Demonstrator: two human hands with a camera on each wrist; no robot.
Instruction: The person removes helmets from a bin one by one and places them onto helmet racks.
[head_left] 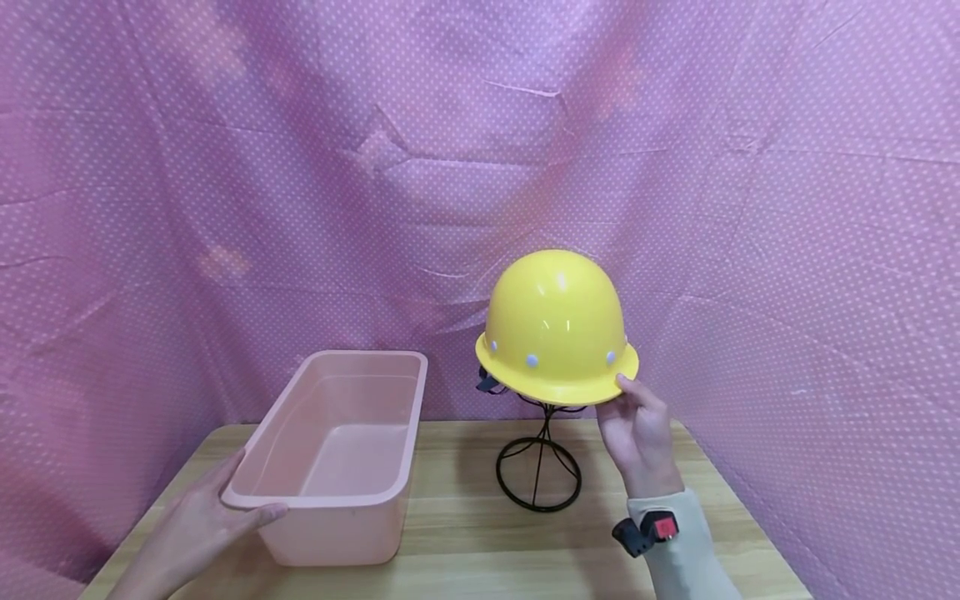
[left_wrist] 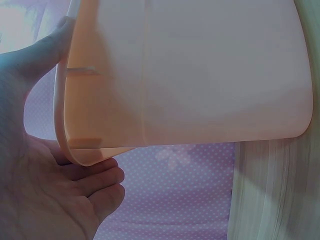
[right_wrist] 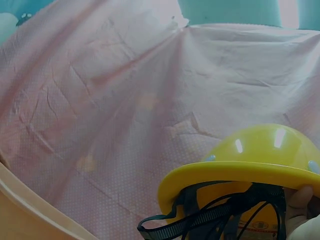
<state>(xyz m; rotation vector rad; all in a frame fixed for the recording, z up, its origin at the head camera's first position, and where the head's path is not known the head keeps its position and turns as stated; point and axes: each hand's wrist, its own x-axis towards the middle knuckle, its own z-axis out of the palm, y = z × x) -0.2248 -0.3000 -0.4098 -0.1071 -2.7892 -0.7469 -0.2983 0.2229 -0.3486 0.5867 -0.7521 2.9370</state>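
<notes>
A yellow hard hat [head_left: 557,329] with a dark chin strap [right_wrist: 170,227] overlaps the top of a black wire stand [head_left: 537,475] in the head view. My right hand [head_left: 641,429] pinches the hat's brim at its right side, thumb on top and fingers underneath. In the right wrist view, black straps [right_wrist: 245,202] show inside the hat. On the left stands a pale pink plastic bin [head_left: 333,525], with nothing inside. My left hand [head_left: 198,512] holds its near left corner, the thumb along the front rim and the fingers bent at the side rim [left_wrist: 60,115].
Everything stands on a light wood table [head_left: 472,542]. A pink polka-dot cloth [head_left: 300,167] hangs close behind and on both sides. The black wire stand is just right of the bin. A black strap with a red-faced device [head_left: 663,527] is on my right wrist.
</notes>
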